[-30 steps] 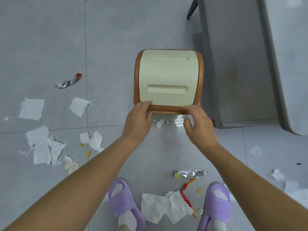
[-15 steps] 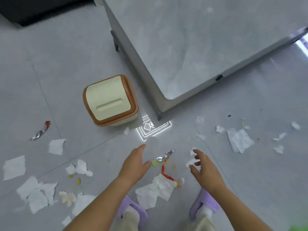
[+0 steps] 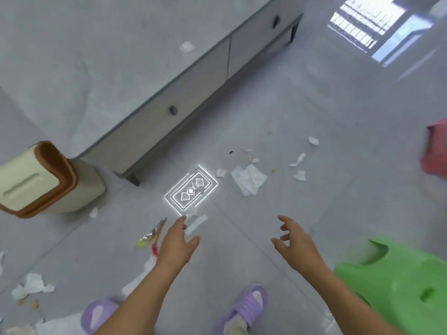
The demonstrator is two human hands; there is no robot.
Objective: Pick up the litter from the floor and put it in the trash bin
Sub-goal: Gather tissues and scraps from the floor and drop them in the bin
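Leftward, one bin [image 3: 36, 180] stands with its lid shut and contents hidden, while litter [image 3: 298, 160] strews the floor [image 3: 242, 262], including one foil wrapper [image 3: 154, 232] at lower centre and one large tissue [image 3: 249, 181] centre-right, and the left hand [image 3: 177, 243] and right hand [image 3: 296, 245] hover, each grip spread and empty.

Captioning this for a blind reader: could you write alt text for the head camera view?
An empty left hand and right hand hover open over a grey floor littered with torn paper. The left hand's fingertips are near a paper strip; a cream bin stands to the left by a cabinet, a green stool to the right.
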